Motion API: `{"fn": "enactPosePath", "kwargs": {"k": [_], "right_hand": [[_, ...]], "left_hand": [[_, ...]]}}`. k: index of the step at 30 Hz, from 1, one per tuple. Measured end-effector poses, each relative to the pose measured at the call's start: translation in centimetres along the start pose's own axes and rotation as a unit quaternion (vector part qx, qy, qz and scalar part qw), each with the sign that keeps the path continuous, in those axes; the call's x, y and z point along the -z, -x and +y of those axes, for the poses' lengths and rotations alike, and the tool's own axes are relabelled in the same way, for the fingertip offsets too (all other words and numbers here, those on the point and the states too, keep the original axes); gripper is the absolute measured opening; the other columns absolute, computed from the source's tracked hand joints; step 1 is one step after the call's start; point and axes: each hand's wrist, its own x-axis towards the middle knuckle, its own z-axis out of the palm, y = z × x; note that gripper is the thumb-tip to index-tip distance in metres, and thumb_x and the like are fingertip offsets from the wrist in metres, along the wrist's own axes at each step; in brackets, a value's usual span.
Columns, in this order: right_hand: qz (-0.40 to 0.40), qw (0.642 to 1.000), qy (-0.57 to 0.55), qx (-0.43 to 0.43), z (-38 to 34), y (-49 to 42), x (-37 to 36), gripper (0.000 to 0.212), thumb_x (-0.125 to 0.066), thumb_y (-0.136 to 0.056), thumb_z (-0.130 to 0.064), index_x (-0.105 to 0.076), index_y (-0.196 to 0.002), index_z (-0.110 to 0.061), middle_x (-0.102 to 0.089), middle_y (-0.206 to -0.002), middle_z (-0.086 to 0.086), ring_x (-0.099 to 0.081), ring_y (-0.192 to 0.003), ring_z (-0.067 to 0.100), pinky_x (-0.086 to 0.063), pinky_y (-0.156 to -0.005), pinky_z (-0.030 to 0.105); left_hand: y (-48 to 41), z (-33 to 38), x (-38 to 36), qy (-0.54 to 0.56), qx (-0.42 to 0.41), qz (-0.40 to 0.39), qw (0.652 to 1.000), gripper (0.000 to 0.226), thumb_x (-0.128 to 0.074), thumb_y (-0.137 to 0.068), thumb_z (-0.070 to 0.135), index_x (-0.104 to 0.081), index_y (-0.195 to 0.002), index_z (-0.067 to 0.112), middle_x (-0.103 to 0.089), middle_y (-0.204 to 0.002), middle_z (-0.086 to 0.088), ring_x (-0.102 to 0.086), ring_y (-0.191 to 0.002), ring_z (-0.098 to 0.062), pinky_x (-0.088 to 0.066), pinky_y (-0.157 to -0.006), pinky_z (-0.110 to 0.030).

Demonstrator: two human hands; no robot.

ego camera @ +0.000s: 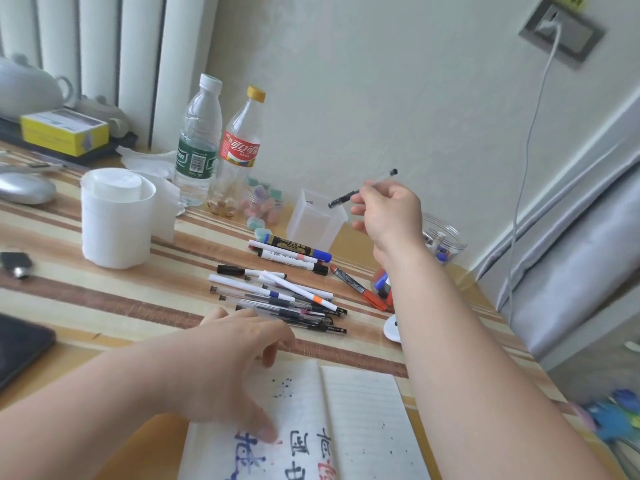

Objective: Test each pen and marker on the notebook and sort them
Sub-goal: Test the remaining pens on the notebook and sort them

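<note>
Right hand (388, 213) is up in the air toward the far edge of the table, pinching a black gel pen (360, 189) between thumb and fingertips. The pen is tilted, its dark grip end pointing left right over the clear square pen cup (315, 220). Left hand (239, 362) is holding nothing: fingers loosely spread, thumb pressed flat on the left page of the open notebook (363, 427) at the near edge, which has scribbled characters and ink dots on it.

My guess is this pen is about to get dropped in the cup as its sorted spot. The untested pile of gel pens (277, 299) lies mid-table, just beyond the left fingers, with the whiteboard markers (294, 254) a bit further back and a red marker (360, 289) off to the right.

Stuff that could go wrong:
- The pen is nearly sideways, so letting go like that could bounce it off the rim onto the markers and mix the groups up.
- The cup looks light, so a knock could tip it.
- That left thumb is sitting on the blue ink, so smudging is likely if it's wet.
- The right forearm hangs over the red marker and could sweep it on the way back.
</note>
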Motion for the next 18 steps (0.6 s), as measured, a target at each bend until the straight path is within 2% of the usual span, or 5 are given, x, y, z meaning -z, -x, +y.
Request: {"fn": "enactPosePath", "kwargs": {"k": [7, 11, 14, 16, 18], "right_hand": [[0.001, 0.999, 0.020, -0.032, 1.9, -0.7, -1.2, 0.019, -0.054, -0.101, -0.011, -0.063, -0.118, -0.010, -0.072, -0.096, 0.009, -0.068, -0.079, 0.016, -0.053, -0.052, 0.022], [0.011, 0.999, 0.033, -0.017, 1.7, 0.5, -0.5, 0.014, -0.057, -0.098, -0.010, -0.066, -0.109, -0.010, -0.072, -0.089, 0.006, -0.066, -0.070, 0.012, -0.053, -0.052, 0.023], [-0.088, 0.985, 0.150, -0.004, 2.5, 2.9, 0.6, 0.008, -0.063, -0.094, -0.011, -0.069, -0.092, -0.015, -0.073, -0.080, 0.003, -0.067, -0.065, 0.013, -0.053, -0.053, 0.027], [-0.195, 0.941, 0.278, 0.000, 3.5, 4.7, 0.9, 0.007, -0.070, -0.090, -0.017, -0.069, -0.086, -0.023, -0.073, -0.080, -0.002, -0.069, -0.070, 0.014, -0.057, -0.063, 0.031], [-0.270, 0.883, 0.383, 0.015, 4.5, 6.4, 1.1, 0.006, -0.074, -0.087, -0.024, -0.070, -0.087, -0.028, -0.069, -0.080, -0.012, -0.066, -0.074, 0.007, -0.055, -0.071, 0.025]], "left_hand": [[0.0, -0.1, -0.1, 0.007, -0.012, 0.022, 1.000, 0.084, -0.078, -0.061, 0.076, -0.034, -0.128, 0.053, -0.043, -0.108, 0.028, -0.027, -0.103, 0.020, -0.028, -0.088, -0.020], [0.0, -0.2, 0.1, 0.018, -0.007, 0.012, 1.000, 0.082, -0.078, -0.061, 0.076, -0.033, -0.126, 0.054, -0.044, -0.108, 0.028, -0.027, -0.105, 0.018, -0.028, -0.092, -0.025], [-0.1, -0.2, 0.1, 0.017, -0.008, 0.011, 1.000, 0.082, -0.079, -0.062, 0.075, -0.034, -0.128, 0.051, -0.044, -0.108, 0.028, -0.028, -0.105, 0.016, -0.028, -0.093, -0.026], [-0.1, -0.2, 0.1, 0.016, -0.009, 0.013, 1.000, 0.084, -0.079, -0.063, 0.073, -0.034, -0.130, 0.050, -0.044, -0.108, 0.027, -0.027, -0.105, 0.019, -0.027, -0.092, -0.026], [-0.2, -0.2, 0.2, 0.014, -0.013, 0.020, 1.000, 0.085, -0.079, -0.063, 0.073, -0.035, -0.131, 0.050, -0.044, -0.107, 0.028, -0.024, -0.105, 0.022, -0.028, -0.092, -0.027]]}}
